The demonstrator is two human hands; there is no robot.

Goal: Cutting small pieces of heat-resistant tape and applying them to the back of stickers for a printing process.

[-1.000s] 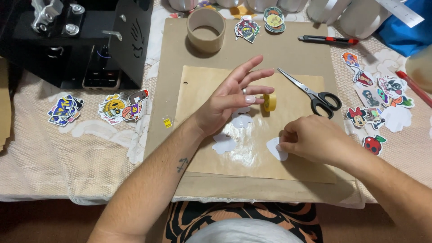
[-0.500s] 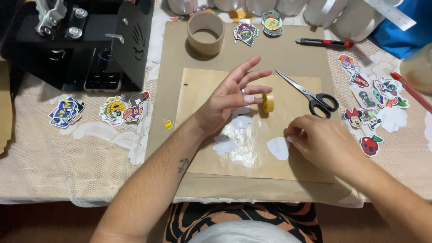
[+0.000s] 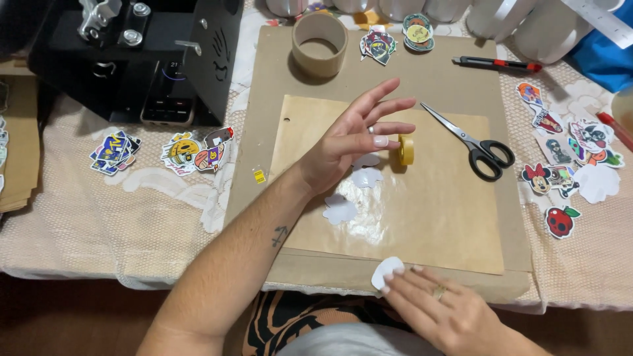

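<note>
Right hand (image 3: 442,310) pulled back to board edge, fingertips pinning white cutout (image 3: 386,271); left hand (image 3: 353,135) open wide.

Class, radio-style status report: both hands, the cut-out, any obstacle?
Left hand open above paper. Right hand fingertips on white cut-out at board edge. Scissors lie clear.

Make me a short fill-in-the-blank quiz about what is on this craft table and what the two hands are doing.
1. The left hand hovers with fingers spread beside a small roll of ____ tape.
2. The right hand touches a ____ cutout at the near edge of the cardboard sheet.
3. The black-handled ____ lie on the brown paper, to the right of the tape.

Missing words: yellow; white; scissors
</note>
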